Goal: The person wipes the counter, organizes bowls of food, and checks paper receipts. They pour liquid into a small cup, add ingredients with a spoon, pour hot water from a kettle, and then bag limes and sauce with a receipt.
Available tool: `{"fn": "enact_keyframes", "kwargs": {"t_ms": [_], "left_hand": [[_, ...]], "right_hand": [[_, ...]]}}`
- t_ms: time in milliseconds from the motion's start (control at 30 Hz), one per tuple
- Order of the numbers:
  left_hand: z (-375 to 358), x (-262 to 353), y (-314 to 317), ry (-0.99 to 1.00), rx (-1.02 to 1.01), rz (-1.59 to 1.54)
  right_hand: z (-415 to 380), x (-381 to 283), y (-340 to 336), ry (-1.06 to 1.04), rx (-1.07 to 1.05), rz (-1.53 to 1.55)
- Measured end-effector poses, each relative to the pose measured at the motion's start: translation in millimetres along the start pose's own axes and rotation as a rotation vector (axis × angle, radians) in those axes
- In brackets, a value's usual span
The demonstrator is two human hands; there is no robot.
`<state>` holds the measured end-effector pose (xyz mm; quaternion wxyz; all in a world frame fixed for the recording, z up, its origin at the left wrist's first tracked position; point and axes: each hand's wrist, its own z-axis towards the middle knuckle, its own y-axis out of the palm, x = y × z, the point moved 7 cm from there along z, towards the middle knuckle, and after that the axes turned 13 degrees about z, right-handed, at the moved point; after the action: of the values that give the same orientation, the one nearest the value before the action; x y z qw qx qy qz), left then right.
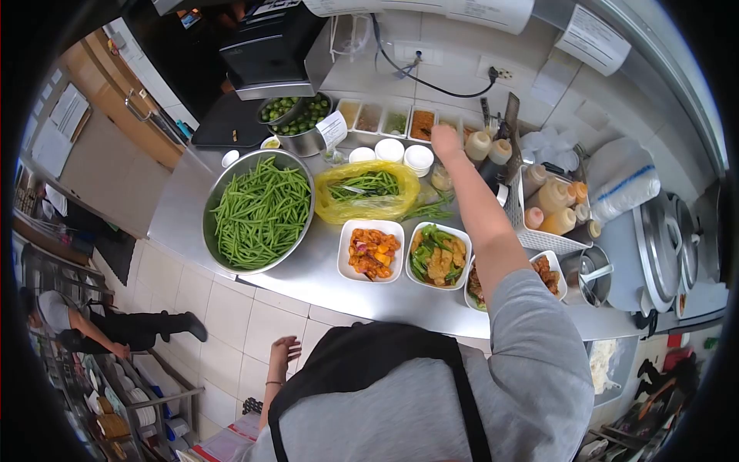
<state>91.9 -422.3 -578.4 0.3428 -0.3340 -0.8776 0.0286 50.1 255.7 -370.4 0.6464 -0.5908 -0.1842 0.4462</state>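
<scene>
— Could any writing be read?
— None; the paper notes were too small.
— And the hands?
— The right hand stretched over the sauce tubs, grip unclear. The left hand hung open, fingers spread, below the counter

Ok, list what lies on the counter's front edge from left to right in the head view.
Bowl of green beans → orange dish → dish with greens → dish under the arm → metal cup.
</scene>
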Motion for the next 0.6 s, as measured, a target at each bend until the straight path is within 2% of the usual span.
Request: {"fn": "enact_keyframes", "kwargs": {"t_ms": [100, 167, 267, 333, 400, 433, 500, 533, 600], "left_hand": [[33, -93, -24, -0.085, 0.072, 0.075], [52, -153, -40, -0.107, 0.086, 0.208], [74, -214, -56, -0.072, 0.068, 0.504], [82, -223, -60, -0.024, 0.039, 0.658], [91, -213, -57, 0.072, 0.012, 0.777], [97, -203, -55, 0.140, 0.000, 0.832], [97, -158, -41, 0.328, -0.017, 0.928], [121, -172, -51, 0.273, 0.010, 0.806], [116, -132, -48, 0.223, 0.060, 0.518]], "right_hand": [[13, 3, 1, -0.044, 0.057, -0.021], [13, -6, -25, -0.078, 0.183, -0.020], [15, -7, -30, -0.038, 0.123, -0.002], [14, -5, -21, -0.025, 0.107, 0.032], [10, 12, -2, 0.182, 0.094, 0.159], [12, 16, 8, 0.182, 0.095, 0.158], [17, 44, 37, 0.316, 0.137, 0.412], [16, 43, 34, 0.316, 0.137, 0.412], [6, 50, 34, 0.507, 0.065, 0.700]]}}
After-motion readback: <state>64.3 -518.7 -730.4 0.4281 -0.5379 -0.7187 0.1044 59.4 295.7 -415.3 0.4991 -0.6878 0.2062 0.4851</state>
